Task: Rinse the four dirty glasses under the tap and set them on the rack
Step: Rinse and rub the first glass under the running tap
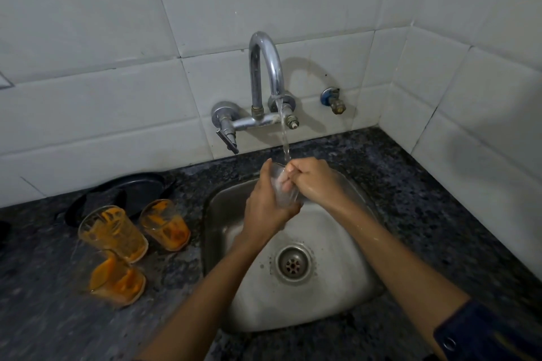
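Presently, item one: clear glass, held over the far part of the steel sink, long axis roughly upright and leaning slightly, mouth up toward the tap. Water stream falls from the spout into the mouth.

Left hand: fingers curled close around the glass wall from the left side, thumb up by the rim.

Right hand: fingers bunched together and pushed down inside the mouth of the glass, touching its inner wall; thumb position cannot be told.

Items two to four: three dirty glasses, orange residue inside, standing mouth up on the dark granite counter left of the sink, grouped close together.

Further item: dark round plate, beyond the glasses, against the white tiled wall.
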